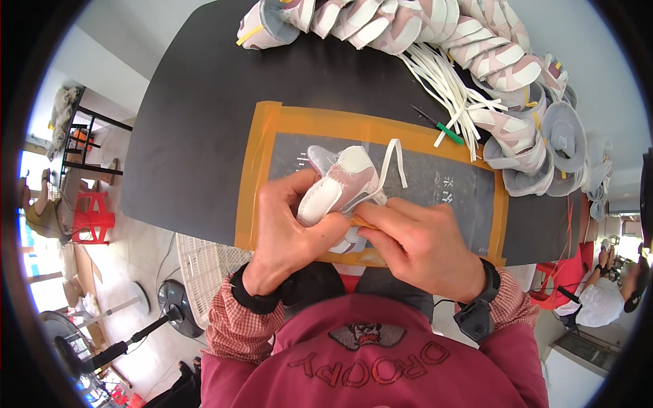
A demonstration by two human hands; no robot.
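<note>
This is a small shoe-making workshop; a dark worktop [204, 102] carries a row of unfinished pink and white shoe uppers [408, 24] along the top and right of the frame; a bundle of white laces [452, 85] lies loose beside them at upper right; a cutting mat [449, 183] is taped down with orange tape at the centre; a white plastic crate [204, 268] sits on the floor at lower left, near a standing fan [173, 302]; a red plastic stool [92, 216] stands at the left edge; another person [605, 296] in white sits at the lower right.
</note>
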